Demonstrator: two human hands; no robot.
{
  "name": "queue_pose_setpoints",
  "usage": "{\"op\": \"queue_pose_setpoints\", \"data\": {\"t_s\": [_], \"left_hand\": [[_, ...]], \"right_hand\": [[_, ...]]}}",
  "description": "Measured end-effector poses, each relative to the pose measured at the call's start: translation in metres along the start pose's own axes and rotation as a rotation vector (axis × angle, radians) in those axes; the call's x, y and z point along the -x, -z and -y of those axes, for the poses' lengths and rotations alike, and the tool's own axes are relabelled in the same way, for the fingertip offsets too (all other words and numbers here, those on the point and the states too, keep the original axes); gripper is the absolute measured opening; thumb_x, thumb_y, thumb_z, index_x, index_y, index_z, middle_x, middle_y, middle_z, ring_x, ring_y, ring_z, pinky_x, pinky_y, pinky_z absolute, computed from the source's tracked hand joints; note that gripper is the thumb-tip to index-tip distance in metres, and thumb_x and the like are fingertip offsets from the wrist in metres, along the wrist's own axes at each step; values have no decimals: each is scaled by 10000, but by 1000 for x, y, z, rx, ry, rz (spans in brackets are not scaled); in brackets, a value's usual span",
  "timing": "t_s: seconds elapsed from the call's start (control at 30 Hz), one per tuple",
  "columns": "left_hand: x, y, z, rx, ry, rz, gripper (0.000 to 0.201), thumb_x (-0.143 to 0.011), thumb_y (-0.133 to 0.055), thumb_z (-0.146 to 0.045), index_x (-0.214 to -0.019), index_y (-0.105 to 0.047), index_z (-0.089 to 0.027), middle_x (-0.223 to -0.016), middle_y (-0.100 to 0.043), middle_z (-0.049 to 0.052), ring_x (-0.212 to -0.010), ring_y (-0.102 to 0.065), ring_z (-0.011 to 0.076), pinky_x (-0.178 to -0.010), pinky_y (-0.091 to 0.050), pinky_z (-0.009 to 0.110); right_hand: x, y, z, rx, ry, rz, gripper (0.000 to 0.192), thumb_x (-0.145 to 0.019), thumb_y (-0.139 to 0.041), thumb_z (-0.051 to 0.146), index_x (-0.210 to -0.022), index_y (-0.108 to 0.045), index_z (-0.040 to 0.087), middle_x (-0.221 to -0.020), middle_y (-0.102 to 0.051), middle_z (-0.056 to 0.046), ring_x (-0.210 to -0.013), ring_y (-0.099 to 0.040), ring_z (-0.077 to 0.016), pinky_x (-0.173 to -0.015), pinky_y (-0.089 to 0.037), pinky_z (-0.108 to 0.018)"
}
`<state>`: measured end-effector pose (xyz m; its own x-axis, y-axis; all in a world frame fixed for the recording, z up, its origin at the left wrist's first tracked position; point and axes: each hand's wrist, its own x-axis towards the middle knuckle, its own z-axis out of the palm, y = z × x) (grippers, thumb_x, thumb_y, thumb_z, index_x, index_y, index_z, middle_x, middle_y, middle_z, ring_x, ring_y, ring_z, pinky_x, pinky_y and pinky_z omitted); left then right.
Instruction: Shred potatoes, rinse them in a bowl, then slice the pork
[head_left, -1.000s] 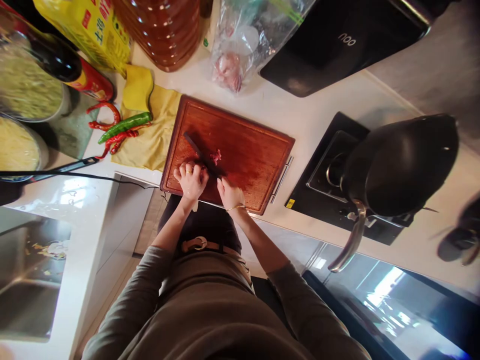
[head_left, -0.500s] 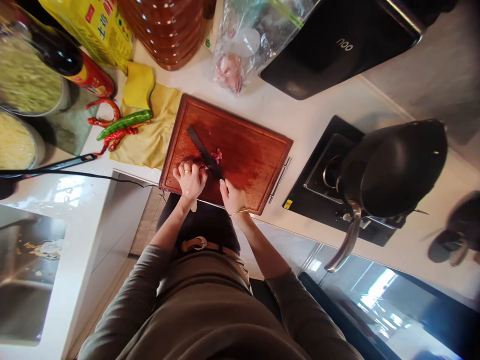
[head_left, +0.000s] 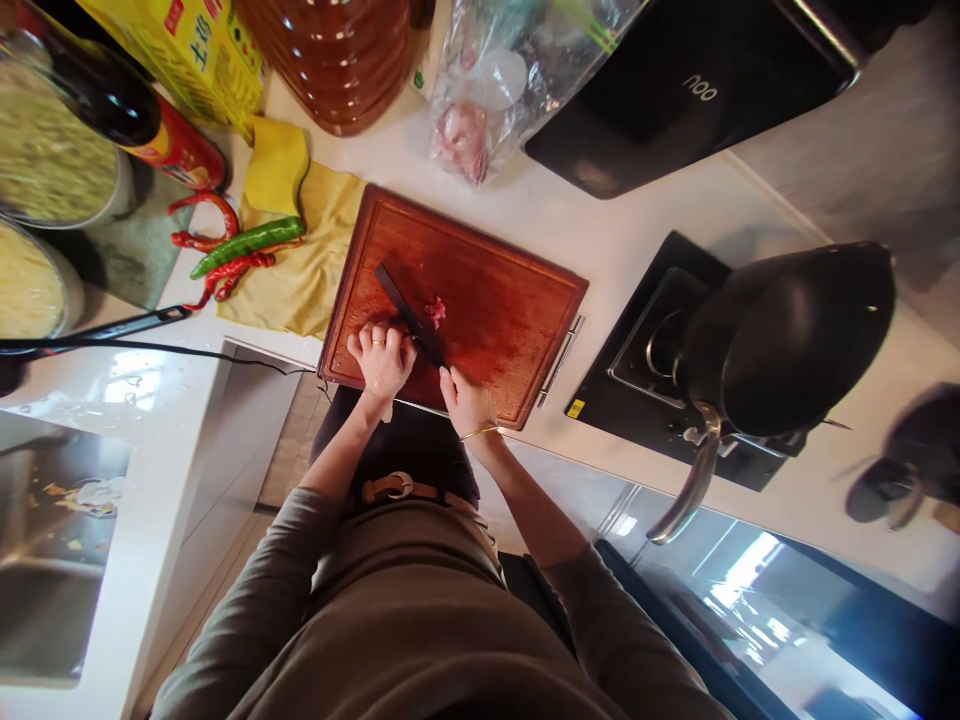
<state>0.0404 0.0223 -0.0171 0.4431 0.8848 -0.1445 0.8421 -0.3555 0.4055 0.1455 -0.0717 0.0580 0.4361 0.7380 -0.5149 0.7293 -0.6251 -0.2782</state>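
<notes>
My right hand [head_left: 468,402] is wrapped round the handle of a dark-bladed kitchen knife [head_left: 405,310], whose blade slants to the upper left across a brown wooden cutting board [head_left: 502,300]. Beside the blade, on its left, my left hand [head_left: 382,357] presses down with curled fingers. Whatever lies beneath those fingers is mostly hidden; it may be raw meat. A few small cut pieces of red meat [head_left: 435,311] rest on the board on the blade's other side.
Red chillies [head_left: 225,275] and a green chilli [head_left: 247,246] lie by a yellow cloth [head_left: 285,290] left of the board. Behind stand a sauce bottle [head_left: 180,145], a large oil jug [head_left: 337,80] and a plastic bag with meat [head_left: 461,140]. A wok [head_left: 787,340] sits on the stove at right.
The knife blade has shifted slightly down and toward my left hand, and shows narrower. Both hands keep nearly the same place and grip.
</notes>
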Motion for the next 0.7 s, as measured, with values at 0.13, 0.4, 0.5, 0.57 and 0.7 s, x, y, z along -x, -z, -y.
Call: {"op": "queue_pose_setpoints", "data": {"t_s": [0.13,0.4,0.5,0.57,0.7], "left_hand": [[0,1,0,11,0,9,246,-820,-470,-367,-935,-601,-194,-1114,-593,131,-1129,-457,309,-970,-239,504],[-1,2,0,26,0,36,225,-817,-474,-354,-915,-597,-192,-1122,-582,139,-1142,-444,314,-982,-218,519],[-2,2,-1,33,9,57,220,-819,-467,-349,-897,-596,-188,-1117,-580,146,-1148,-436,323,-978,-214,529],[-2,3,-1,37,9,60,221,-821,-464,-352,-881,-594,-185,-1104,-581,149,-1146,-435,328,-976,-212,534],[-2,3,-1,32,3,32,237,-830,-455,-363,-903,-594,-185,-1093,-583,152,-1142,-436,328,-974,-213,531]], "right_hand": [[-2,-1,3,29,11,2,366,-958,-310,356,-966,-640,198,-749,-659,-47,-551,-509,-106,-528,-211,-250],[-4,-6,14,103,-38,22,361,-960,-316,365,-1113,-612,229,-822,-680,-63,-562,-528,-110,-536,-243,-238],[-14,-12,22,127,-47,18,377,-960,-304,374,-1131,-606,227,-762,-669,-58,-550,-523,-112,-529,-245,-231],[-21,-17,24,128,-41,2,384,-960,-298,375,-1103,-616,214,-761,-665,-62,-551,-522,-110,-527,-245,-228],[-32,-23,14,20,-29,-27,369,-957,-299,374,-1061,-614,211,-745,-653,-42,-548,-513,-114,-532,-250,-229]]}}
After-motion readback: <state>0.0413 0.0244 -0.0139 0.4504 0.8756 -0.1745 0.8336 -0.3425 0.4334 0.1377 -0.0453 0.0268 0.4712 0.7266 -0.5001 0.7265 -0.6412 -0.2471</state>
